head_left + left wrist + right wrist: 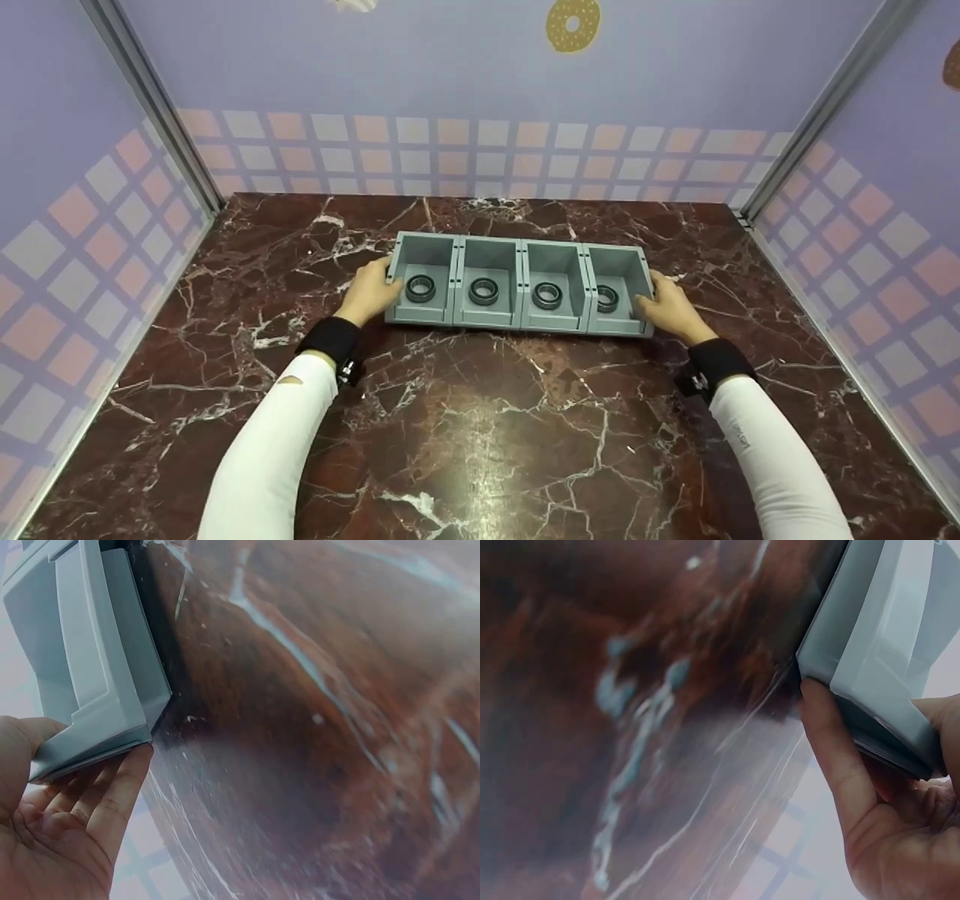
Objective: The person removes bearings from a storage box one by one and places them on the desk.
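A row of joined grey storage bins (487, 316) lies across the middle of the table, one black-and-silver ring bearing in each bin. From left to right are the first bearing (420, 298), the second bearing (484, 301), the third bearing (547, 306) and the rightmost bearing (609, 307), partly hidden by a bin wall. My left hand (373, 289) grips the left end wall, thumb over the rim; the left wrist view shows its fingers (112, 806) along the outer side. At the other end my right hand (670, 304) pinches the right wall, its index finger (836, 754) against the outside.
The table (480, 435) has a dark red marbled top. Purple walls with a pink and white check band enclose it at the back (480, 154), left and right. Grey metal posts (161, 109) stand at the back corners.
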Action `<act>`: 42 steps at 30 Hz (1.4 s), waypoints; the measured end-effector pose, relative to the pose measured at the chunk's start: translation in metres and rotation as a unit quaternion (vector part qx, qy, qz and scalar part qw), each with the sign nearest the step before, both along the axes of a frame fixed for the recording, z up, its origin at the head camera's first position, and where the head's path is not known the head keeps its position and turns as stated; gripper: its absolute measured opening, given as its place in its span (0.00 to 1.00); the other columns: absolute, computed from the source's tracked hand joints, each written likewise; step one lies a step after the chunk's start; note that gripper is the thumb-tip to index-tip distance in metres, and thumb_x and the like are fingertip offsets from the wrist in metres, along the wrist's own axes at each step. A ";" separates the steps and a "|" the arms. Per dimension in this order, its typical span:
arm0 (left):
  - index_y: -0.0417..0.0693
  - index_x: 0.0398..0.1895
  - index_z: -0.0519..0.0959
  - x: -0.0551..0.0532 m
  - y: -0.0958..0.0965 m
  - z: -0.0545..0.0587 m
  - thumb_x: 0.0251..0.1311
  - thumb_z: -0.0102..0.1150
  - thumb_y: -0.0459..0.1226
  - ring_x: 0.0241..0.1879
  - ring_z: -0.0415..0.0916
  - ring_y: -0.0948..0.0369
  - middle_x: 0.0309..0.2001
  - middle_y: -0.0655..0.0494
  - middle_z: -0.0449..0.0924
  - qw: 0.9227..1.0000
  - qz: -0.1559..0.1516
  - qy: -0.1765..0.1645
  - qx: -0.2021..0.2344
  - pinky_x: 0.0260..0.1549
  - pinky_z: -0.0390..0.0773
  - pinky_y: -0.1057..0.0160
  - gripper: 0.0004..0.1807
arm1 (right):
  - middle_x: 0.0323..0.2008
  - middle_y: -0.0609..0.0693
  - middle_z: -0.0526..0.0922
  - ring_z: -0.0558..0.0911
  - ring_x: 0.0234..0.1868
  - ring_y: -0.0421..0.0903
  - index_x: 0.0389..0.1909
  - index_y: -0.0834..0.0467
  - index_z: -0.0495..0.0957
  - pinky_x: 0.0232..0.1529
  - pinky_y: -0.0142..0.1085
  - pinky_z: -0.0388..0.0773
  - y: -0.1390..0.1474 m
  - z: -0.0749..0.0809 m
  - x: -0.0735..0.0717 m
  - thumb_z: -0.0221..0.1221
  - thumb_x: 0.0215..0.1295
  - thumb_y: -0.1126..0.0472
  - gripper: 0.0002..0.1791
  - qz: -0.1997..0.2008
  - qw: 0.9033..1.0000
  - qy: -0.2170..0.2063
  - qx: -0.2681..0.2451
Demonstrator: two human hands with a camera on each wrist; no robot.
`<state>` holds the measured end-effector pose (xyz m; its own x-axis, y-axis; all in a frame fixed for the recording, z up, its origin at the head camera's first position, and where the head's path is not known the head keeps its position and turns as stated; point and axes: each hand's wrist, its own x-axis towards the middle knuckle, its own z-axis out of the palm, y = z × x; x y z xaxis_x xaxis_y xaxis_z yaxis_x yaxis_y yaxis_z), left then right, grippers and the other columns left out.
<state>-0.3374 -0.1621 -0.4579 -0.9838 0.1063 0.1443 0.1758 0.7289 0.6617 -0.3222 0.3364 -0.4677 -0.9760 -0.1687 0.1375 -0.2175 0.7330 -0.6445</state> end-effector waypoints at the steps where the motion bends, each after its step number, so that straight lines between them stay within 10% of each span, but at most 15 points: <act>1: 0.27 0.67 0.73 0.001 -0.001 0.000 0.66 0.56 0.30 0.55 0.80 0.39 0.55 0.31 0.81 1.000 0.003 -0.002 0.000 0.56 0.75 0.42 0.27 | 0.55 0.78 0.78 0.81 0.51 0.66 0.69 0.81 0.61 0.51 0.57 0.77 -0.001 0.000 0.000 0.55 0.70 0.70 0.30 0.001 1.000 0.001 0.002; 42: 0.23 0.63 0.73 0.026 -0.040 0.000 0.68 0.55 0.30 0.53 0.80 0.35 0.54 0.26 0.80 0.999 0.033 0.006 -0.006 0.52 0.76 0.39 0.24 | 0.53 0.78 0.79 0.82 0.53 0.70 0.66 0.81 0.64 0.53 0.59 0.77 -0.043 -0.001 -0.010 0.55 0.67 0.73 0.28 0.018 1.000 0.011 -0.014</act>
